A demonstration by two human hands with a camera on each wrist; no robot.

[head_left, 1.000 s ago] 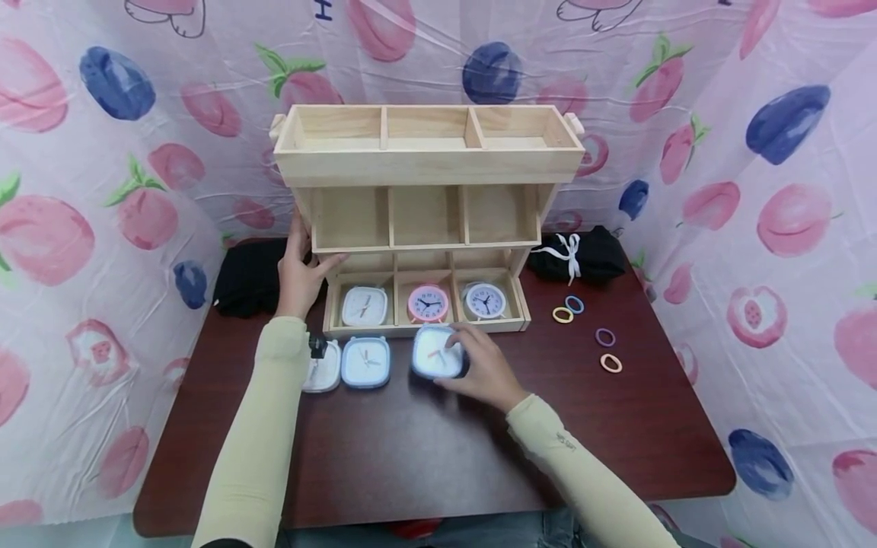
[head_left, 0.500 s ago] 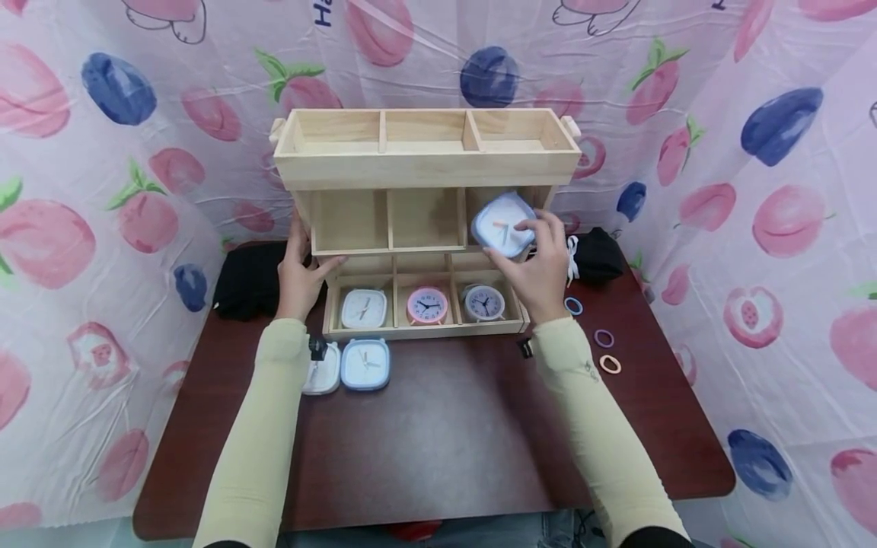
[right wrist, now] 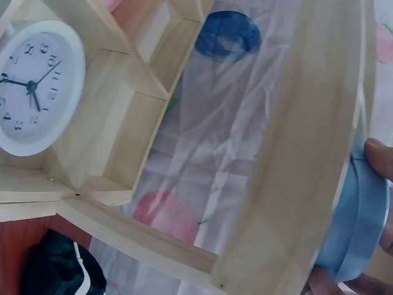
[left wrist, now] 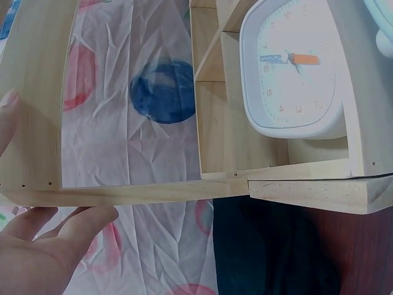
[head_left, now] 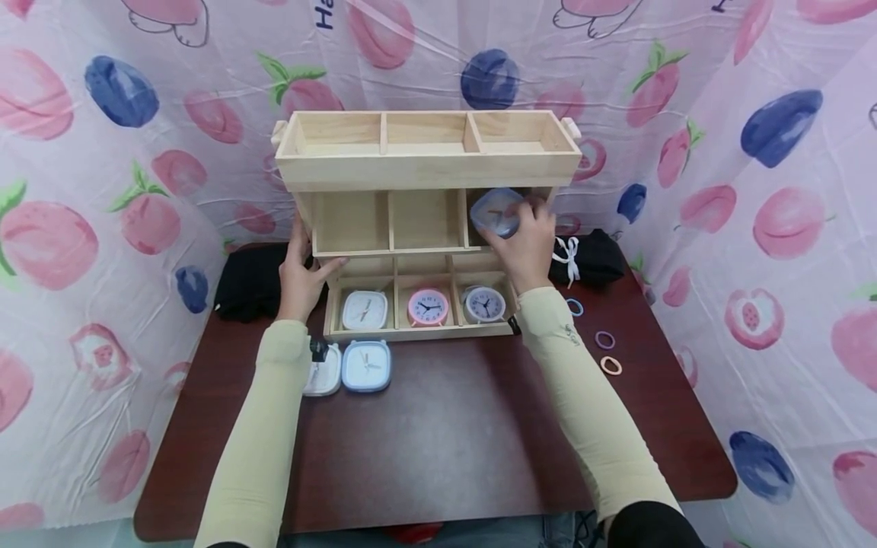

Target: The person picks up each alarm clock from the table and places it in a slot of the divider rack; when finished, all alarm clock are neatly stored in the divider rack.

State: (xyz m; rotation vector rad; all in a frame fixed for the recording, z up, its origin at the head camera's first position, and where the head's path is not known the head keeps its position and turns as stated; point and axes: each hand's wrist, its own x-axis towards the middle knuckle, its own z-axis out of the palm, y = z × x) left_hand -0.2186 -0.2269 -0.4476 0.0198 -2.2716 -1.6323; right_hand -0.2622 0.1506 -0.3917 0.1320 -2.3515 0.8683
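Note:
A tiered wooden organizer box [head_left: 428, 173] stands at the back of the table. My right hand [head_left: 526, 250] holds a blue alarm clock [head_left: 490, 209] by its sides, partly inside the right compartment of the middle tier. In the right wrist view, fingers and thumb are around the blue clock's [right wrist: 351, 215] rim. At the organizer's left side my left hand [head_left: 301, 283] grips the middle tier, thumb in front and fingers on the outer side. Below, the bottom tier holds a white square clock [head_left: 365, 310], a pink round clock [head_left: 428, 307] and a white round clock [head_left: 485, 304].
Another blue clock [head_left: 366, 365] and a white clock [head_left: 325, 371], partly behind the left sleeve, lie before the organizer. Black cloth bundles flank it, one at left [head_left: 252, 281] and one with white string [head_left: 591, 256]. Coloured rings, one purple [head_left: 604, 339], lie at right.
My right hand has lifted the blue clock from the table, up and right, and moved it into the middle tier's right compartment. The left hand has stayed at the organizer's side.

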